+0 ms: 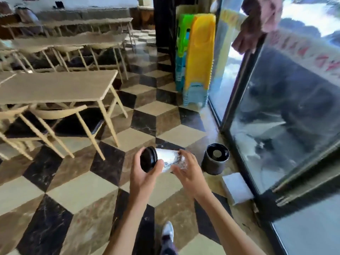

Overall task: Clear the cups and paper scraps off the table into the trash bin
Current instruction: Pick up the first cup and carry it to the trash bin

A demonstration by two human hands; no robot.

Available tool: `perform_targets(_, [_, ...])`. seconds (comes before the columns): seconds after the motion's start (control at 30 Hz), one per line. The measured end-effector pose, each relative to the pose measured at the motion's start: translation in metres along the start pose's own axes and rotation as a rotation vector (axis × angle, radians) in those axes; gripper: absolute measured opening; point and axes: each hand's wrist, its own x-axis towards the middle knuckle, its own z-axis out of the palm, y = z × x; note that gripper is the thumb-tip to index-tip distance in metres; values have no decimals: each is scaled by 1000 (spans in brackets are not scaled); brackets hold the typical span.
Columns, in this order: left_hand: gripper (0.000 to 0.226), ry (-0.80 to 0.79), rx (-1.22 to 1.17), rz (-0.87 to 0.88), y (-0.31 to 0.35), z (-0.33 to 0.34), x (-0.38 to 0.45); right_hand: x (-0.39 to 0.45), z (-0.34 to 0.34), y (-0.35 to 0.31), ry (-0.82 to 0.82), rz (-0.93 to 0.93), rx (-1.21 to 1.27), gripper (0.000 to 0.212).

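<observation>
In the head view I observed a single cup [165, 160] held on its side above the checkered floor [77, 190], its black lid [148, 159] pointing left. My left hand [145, 173] was closed around the lid end; my right hand [185, 169] gripped the cup's base end, where something crumpled and clear also showed, too blurred to identify. The dark trash bin [215, 161] stood on the floor just right of the hands, upright, with a round opening in its top, beside the glass door [287, 111]. A wooden table [55, 89] stood well apart at left. A stack of coloured plastic stools [196, 61] stood beyond.
</observation>
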Motion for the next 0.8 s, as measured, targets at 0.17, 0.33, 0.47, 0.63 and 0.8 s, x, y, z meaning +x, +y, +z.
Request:
perform_targets(0.17, [73,-162,0,43,3,99,69,60,-67,50,157,97,-49,59])
perform_targets(0.33, [70,-315,15,0,1,188,142,127,-120,90,266,196,-90,60])
perform_targets(0.47, [84,-411,56,-15,2,253,186,170,-160,126,324,262,-141,59])
perform_targets(0.63, [80,-505,104,-54,-6,324,233,217,-197,177,341,347,-144,61])
perform_targets(0.8, [79,-531,167,-133,-27,401,278,274,-233,241,313,428,-96,60])
